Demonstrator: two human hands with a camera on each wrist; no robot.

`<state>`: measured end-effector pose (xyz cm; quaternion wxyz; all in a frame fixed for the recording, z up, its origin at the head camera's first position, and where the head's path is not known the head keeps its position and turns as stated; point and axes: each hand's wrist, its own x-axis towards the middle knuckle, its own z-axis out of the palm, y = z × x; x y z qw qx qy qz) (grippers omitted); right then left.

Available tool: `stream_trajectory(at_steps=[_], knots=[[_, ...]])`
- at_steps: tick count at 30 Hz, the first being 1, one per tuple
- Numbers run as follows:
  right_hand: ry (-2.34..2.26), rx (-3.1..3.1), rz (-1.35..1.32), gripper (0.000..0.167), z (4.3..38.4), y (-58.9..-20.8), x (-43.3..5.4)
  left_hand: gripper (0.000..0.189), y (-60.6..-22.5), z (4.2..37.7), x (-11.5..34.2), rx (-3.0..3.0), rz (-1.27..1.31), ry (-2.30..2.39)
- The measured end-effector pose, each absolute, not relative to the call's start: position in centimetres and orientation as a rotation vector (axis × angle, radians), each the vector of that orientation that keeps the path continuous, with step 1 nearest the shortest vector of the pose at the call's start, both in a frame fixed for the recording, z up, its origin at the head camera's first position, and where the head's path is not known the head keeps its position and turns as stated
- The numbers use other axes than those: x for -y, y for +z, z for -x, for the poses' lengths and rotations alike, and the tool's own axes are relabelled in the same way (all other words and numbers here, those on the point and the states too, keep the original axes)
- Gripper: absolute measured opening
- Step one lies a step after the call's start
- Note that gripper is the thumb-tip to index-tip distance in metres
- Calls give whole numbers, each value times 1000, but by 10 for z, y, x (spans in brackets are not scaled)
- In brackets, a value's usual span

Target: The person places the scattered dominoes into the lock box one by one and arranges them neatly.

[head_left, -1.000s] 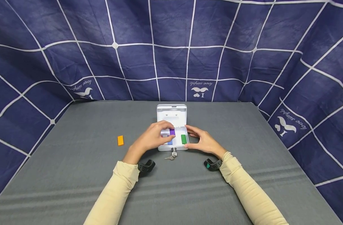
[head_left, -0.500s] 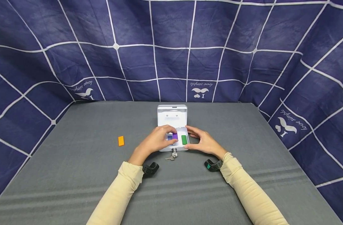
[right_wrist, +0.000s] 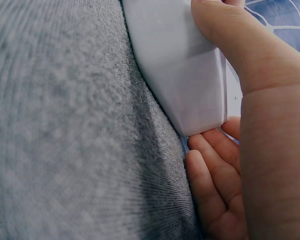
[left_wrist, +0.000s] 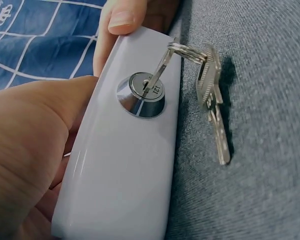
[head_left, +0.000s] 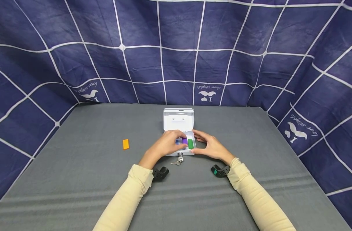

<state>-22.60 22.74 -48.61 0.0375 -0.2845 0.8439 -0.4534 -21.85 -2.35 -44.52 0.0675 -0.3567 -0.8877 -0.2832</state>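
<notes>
A white cash box (head_left: pixel 179 120) stands on the grey surface with its lid raised. My left hand (head_left: pixel 166 143) reaches into it, thumb and fingers pinching a purple block (head_left: pixel 185 141). Just right of that block lies a green block (head_left: pixel 190 144); a blue block (head_left: pixel 177 141) shows partly behind the left hand. My right hand (head_left: pixel 209 147) grips the box's right end, thumb at the front corner and fingers at the rear. In the left wrist view a key sits in the front lock (left_wrist: pixel 147 90), the left hand's fingers hidden behind the front wall.
An orange block (head_left: pixel 126 144) lies on the grey table cover (head_left: pixel 95 179), left of the box. A ring of keys (left_wrist: pixel 208 85) hangs from the lock onto the cover. Behind rises a blue checked curtain (head_left: pixel 141 64).
My left hand has slid the purple block rightward inside the box, closer to the green one. The right hand keeps its hold on the box. The view has shifted slightly.
</notes>
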Motion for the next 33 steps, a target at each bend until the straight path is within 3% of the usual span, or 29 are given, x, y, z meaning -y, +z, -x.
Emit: stream_trajectory(at_steps=[13,33], knots=[[-1393,-2578,861,85,226,-484,-228,30,-448,219,16,2711,1077,-835],[-1369,-2595,851,85,227,-483,-227,32,-443,219,8,2899,860,-779]])
